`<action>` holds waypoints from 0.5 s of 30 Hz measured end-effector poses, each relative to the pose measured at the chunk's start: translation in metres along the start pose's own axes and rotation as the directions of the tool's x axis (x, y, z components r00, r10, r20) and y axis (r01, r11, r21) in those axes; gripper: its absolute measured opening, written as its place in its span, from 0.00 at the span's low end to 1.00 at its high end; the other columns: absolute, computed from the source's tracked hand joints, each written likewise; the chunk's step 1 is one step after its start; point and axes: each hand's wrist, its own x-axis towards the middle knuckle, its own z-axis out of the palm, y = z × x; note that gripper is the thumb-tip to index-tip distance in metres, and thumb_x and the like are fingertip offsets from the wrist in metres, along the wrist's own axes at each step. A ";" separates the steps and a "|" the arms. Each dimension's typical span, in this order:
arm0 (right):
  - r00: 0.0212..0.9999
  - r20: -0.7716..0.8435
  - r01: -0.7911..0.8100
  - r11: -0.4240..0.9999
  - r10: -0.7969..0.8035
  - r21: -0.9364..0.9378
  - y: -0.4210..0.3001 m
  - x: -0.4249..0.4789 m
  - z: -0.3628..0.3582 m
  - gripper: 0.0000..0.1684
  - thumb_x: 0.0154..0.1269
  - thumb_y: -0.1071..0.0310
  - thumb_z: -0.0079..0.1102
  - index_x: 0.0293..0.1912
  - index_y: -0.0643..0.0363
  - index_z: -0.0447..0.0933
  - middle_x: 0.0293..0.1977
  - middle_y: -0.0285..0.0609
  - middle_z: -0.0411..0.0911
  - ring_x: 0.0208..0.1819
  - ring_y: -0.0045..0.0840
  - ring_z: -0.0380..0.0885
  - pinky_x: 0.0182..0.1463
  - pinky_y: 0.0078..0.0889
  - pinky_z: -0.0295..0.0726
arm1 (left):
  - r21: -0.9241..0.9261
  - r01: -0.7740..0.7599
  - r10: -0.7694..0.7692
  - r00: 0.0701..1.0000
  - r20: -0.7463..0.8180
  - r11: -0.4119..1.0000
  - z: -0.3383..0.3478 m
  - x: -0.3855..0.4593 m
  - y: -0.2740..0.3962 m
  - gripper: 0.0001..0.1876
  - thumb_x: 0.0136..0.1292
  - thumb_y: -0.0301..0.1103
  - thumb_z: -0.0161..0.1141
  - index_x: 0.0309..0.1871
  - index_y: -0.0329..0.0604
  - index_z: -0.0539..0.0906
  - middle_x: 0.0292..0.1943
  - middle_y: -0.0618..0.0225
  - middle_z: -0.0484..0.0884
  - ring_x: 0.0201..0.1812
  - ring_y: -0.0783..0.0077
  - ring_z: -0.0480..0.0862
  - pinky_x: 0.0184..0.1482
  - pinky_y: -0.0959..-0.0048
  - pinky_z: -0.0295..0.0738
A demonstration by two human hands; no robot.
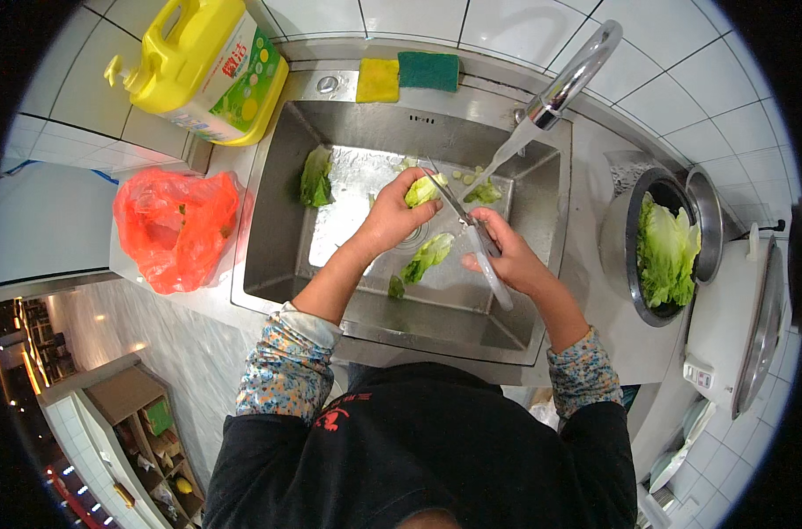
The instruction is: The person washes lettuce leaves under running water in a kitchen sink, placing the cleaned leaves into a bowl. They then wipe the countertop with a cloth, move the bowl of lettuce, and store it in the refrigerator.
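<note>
Over a stainless steel sink [288, 258], my left hand [401, 210] holds a piece of lettuce [425, 190]. My right hand [505, 252] grips scissors [488, 270] with pale handles; their blades point up and left, beside the held lettuce. Water [507, 151] runs from the chrome faucet [545, 111] into the sink, just right of the blades. Loose lettuce leaves [429, 256] lie on the sink bottom, and a darker leaf [317, 177] rests against the left wall.
A red plastic bag [176, 228] sits left of the sink, below a yellow detergent jug [209, 73]. Yellow [377, 81] and green [429, 71] cleaning pads lie on the back rim. At the right stand a pot [616, 241] holding lettuce [665, 254], a metal bowl [706, 228] and a white appliance [718, 324].
</note>
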 end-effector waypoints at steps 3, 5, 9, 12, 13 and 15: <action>0.999 -0.035 0.033 0.998 -0.034 -0.047 -0.001 -0.001 0.000 0.36 0.49 0.65 0.68 0.55 0.59 0.61 0.38 0.33 0.68 0.39 0.16 0.66 0.43 0.18 0.66 | -0.039 0.003 -0.002 1.000 0.023 0.999 0.002 0.000 0.003 0.18 0.53 0.25 0.60 0.48 0.40 0.72 0.38 0.72 0.76 0.41 0.81 0.73 0.44 0.80 0.69; 0.993 -0.085 0.075 0.992 -0.084 -0.101 0.001 -0.002 0.000 0.35 0.46 0.60 0.71 0.52 0.57 0.64 0.33 0.33 0.69 0.33 0.17 0.66 0.37 0.19 0.68 | -0.022 -0.014 0.014 1.000 0.020 1.000 0.003 0.000 0.000 0.17 0.53 0.25 0.59 0.48 0.39 0.72 0.38 0.72 0.76 0.40 0.81 0.73 0.44 0.80 0.69; 0.997 -0.052 0.051 0.992 -0.057 -0.114 -0.001 -0.004 0.001 0.35 0.47 0.59 0.70 0.52 0.58 0.64 0.30 0.35 0.70 0.31 0.18 0.67 0.35 0.20 0.69 | -0.032 0.005 -0.003 0.998 0.068 0.999 0.005 -0.001 0.002 0.17 0.54 0.25 0.59 0.48 0.38 0.72 0.36 0.71 0.77 0.38 0.81 0.73 0.43 0.80 0.69; 0.998 -0.052 0.014 0.981 -0.025 -0.192 0.005 -0.005 -0.001 0.33 0.49 0.58 0.69 0.52 0.58 0.65 0.28 0.38 0.71 0.29 0.19 0.69 0.34 0.22 0.70 | 0.047 -0.010 0.003 0.992 0.128 0.999 0.002 0.004 -0.010 0.19 0.53 0.26 0.59 0.49 0.37 0.72 0.35 0.71 0.77 0.37 0.82 0.73 0.42 0.80 0.70; 0.998 -0.056 -0.016 0.970 0.003 -0.243 0.002 -0.008 -0.002 0.33 0.49 0.58 0.68 0.52 0.58 0.66 0.28 0.39 0.72 0.29 0.20 0.70 0.34 0.23 0.71 | 0.080 0.014 -0.026 0.989 0.149 0.997 0.001 0.005 -0.013 0.18 0.54 0.26 0.59 0.49 0.37 0.72 0.35 0.71 0.77 0.37 0.81 0.73 0.41 0.80 0.70; 0.997 -0.060 -0.061 0.946 0.044 -0.318 0.004 -0.009 -0.003 0.32 0.50 0.58 0.67 0.52 0.58 0.66 0.27 0.42 0.74 0.29 0.23 0.73 0.34 0.26 0.72 | 0.148 0.059 -0.086 0.979 0.185 0.987 -0.001 0.007 -0.016 0.18 0.54 0.27 0.59 0.49 0.37 0.72 0.35 0.70 0.78 0.37 0.81 0.73 0.41 0.80 0.70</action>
